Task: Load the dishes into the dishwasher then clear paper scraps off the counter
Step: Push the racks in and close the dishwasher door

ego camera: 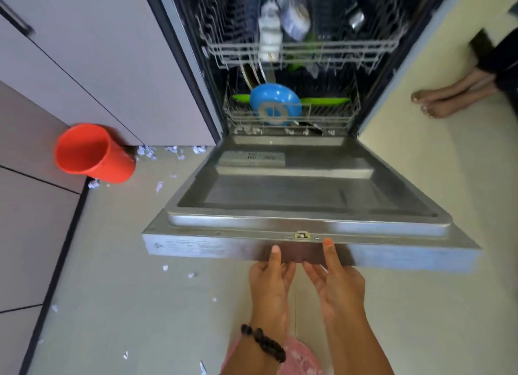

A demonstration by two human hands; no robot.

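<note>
Starting at the far left, grey cabinet fronts (84, 52) run along the wall, and an orange cup (94, 153) lies tilted on the floor at their base, with its open mouth turned to the near left. Small paper scraps (147, 152) are scattered on the pale floor (117, 262) around the cup and nearer along the cabinet edge. In the middle stands the open dishwasher (280, 66); its door (302, 206) is lowered toward the viewer. The lower rack (330, 116) holds a blue bowl (273, 101) turned upside down, with green plates (325, 101) beside it, and the upper rack (336, 52) holds blurred pale items. At the near edge of the door both hands grip from below: the left hand (270, 276) has its thumb on the front edge and its fingers curled under, and the right hand (335, 279) holds just beside it in the same way. A dark bead bracelet (263, 342) sits on the left wrist. At the far right, another person's bare feet (437, 102) rest on the floor.
</note>
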